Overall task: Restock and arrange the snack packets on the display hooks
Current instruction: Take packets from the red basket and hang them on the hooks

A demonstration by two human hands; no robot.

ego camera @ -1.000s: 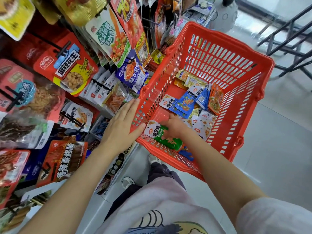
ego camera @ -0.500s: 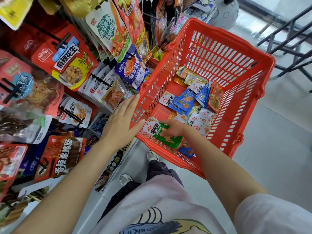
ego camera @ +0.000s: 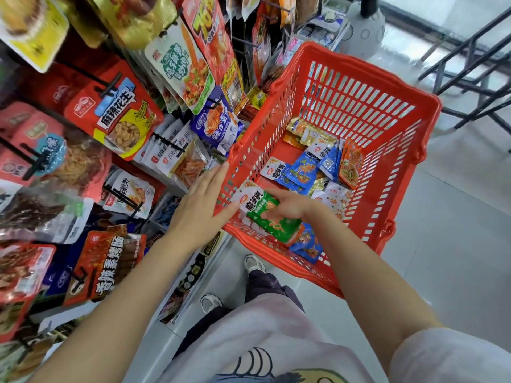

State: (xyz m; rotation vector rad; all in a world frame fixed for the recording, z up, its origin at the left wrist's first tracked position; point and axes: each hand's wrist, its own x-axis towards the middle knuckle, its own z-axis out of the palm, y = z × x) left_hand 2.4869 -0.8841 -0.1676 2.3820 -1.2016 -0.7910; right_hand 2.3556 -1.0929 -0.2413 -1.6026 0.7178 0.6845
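A red plastic basket (ego camera: 359, 106) holds several small snack packets, blue, white and orange. My right hand (ego camera: 290, 205) reaches into its near corner and grips a green and white snack packet (ego camera: 265, 214), lifting it above the basket's near rim. My left hand (ego camera: 199, 205) lies flat with straight fingers against the basket's left wall from outside. On the left a display rack carries hanging packets on black hooks, among them a red peanut packet (ego camera: 116, 117) and a blue and white packet (ego camera: 218, 125).
A blue packet (ego camera: 307, 244) lies under the green one by the near rim. Dark metal railings (ego camera: 475, 78) stand at the far right on a pale tiled floor. My feet and the shelf base are below the basket.
My right hand has raised the green packet from the basket floor toward the near left corner. The left hand stays against the basket wall.
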